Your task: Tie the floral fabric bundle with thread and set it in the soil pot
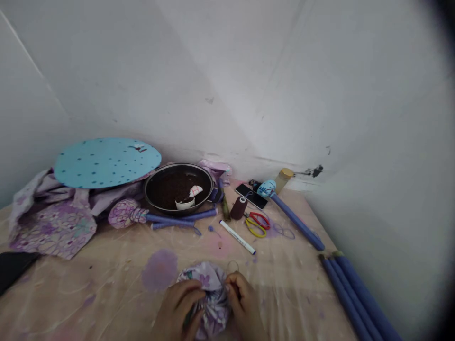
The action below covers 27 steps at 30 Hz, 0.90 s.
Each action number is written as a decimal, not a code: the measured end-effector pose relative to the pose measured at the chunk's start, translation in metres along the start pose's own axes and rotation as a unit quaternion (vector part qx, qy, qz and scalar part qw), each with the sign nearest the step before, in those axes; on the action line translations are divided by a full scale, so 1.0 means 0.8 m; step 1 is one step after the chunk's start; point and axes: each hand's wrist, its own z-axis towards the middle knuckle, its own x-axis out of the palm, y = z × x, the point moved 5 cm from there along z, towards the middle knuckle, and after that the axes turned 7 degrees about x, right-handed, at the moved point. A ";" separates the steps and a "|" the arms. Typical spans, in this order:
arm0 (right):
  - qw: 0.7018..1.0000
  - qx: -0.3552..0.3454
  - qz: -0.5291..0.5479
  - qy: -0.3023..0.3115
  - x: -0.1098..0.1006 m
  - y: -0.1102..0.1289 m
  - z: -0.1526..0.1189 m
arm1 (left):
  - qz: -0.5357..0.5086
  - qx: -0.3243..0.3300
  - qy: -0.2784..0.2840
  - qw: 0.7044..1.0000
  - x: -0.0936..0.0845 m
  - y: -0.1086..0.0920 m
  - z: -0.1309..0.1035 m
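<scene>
Near the bottom middle, a bunched piece of purple floral fabric lies gathered between my two hands. My left hand grips its left side, with fingers curled over the cloth. On the right side my right hand has thumb and forefinger pinched together at the fabric's edge. A thin loop of thread rises just above the right fingertips. Whether a needle is in that pinch is too small to tell. The underside of the bundle is hidden.
Behind lie a white marker, red and yellow scissors, a dark thread spool and a phone. A black pan stands farther back, beside a blue oval board. Blue rolls line the right edge.
</scene>
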 end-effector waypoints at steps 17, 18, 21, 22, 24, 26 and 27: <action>1.000 -0.016 0.010 0.002 0.004 -0.017 -0.001 | -0.038 -0.081 0.014 0.996 0.010 0.024 0.044; 1.000 -0.019 0.006 0.002 0.005 -0.018 0.000 | -0.046 -0.038 0.001 0.998 0.006 0.015 0.044; 1.000 -0.030 -0.003 0.002 0.006 -0.022 0.002 | -0.035 0.080 0.021 0.996 0.003 -0.014 0.037; 0.999 -0.031 -0.004 0.003 0.006 -0.024 0.002 | -0.014 0.090 0.040 0.995 0.006 -0.019 0.032; 0.999 -0.032 -0.004 0.008 0.007 -0.027 0.002 | 0.043 0.072 0.072 0.994 0.014 -0.019 0.022; 0.999 -0.033 -0.006 0.011 0.008 -0.029 0.000 | 0.097 0.032 0.095 0.990 0.022 -0.013 0.013; 0.999 -0.036 -0.008 0.011 0.008 -0.029 -0.001 | 0.115 0.011 0.112 0.987 0.027 -0.010 0.010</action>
